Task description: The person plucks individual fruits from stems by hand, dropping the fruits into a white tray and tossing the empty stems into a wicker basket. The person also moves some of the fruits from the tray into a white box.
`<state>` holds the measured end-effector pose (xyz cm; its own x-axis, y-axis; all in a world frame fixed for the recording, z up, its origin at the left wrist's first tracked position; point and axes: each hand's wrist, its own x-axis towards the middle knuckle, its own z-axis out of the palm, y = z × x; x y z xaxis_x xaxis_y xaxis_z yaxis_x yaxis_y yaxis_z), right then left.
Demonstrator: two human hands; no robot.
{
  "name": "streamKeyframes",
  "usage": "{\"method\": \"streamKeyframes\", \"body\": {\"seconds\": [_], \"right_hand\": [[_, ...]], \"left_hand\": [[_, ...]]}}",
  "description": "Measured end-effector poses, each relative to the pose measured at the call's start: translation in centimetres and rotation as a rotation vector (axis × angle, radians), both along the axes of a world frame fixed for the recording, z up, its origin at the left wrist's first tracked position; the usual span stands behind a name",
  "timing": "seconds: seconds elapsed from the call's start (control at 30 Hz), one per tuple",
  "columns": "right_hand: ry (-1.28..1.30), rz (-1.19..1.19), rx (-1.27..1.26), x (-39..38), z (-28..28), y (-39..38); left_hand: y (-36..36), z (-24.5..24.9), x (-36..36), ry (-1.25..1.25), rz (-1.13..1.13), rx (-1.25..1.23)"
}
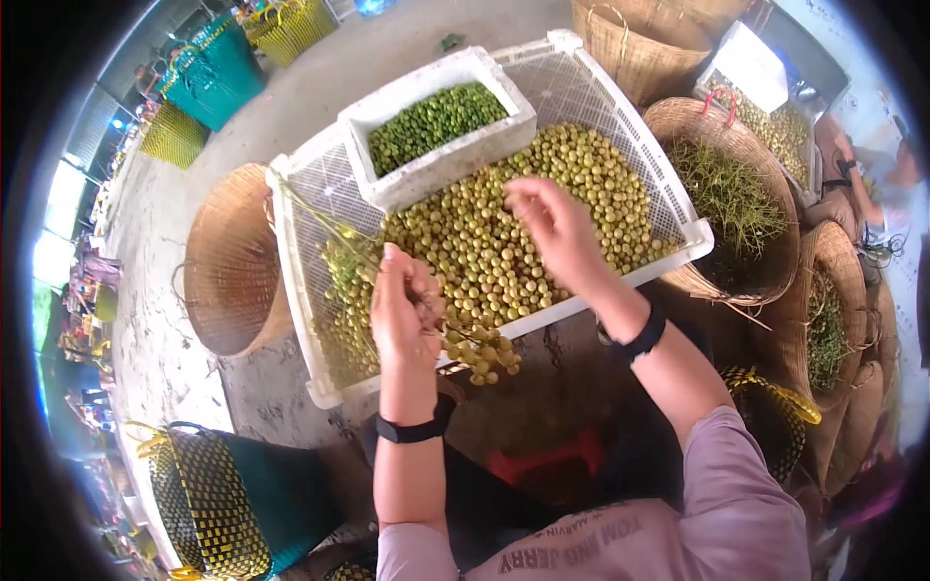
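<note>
My left hand is closed round a stem of fruit; its green stalks stick out above the hand, and a cluster of round yellow-green fruit hangs to the right below it. Over the loose yellow-green fruit is my right hand, its fingers bent together; whether anything small is between them cannot be made out. The fruit lies in a white mesh tray. A white foam box holding smaller dark green fruit rests at the tray's far side.
An upright woven basket stands left of the tray. Baskets with green stems are at the right, near another person's arm. Checkered bags stand at lower left, a teal basket at upper left. A red stool shows below.
</note>
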<state>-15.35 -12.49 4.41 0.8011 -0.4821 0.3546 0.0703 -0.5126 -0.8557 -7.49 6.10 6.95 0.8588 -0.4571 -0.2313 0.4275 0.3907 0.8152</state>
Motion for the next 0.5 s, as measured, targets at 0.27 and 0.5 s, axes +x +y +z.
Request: {"method": "streamKeyframes", "body": {"seconds": [0.27,0.5], "right_hand": [[0.518,0.011,-0.505,2.3,-7.6,-2.3],[0.652,0.133,-0.821,3.1,-7.6,-2.0]], "left_hand": [[3.1,-2.8,1.5,0.104,0.011,-0.050],[5.4,-3.5,2.0,0.149,-0.108,-0.150]]}}
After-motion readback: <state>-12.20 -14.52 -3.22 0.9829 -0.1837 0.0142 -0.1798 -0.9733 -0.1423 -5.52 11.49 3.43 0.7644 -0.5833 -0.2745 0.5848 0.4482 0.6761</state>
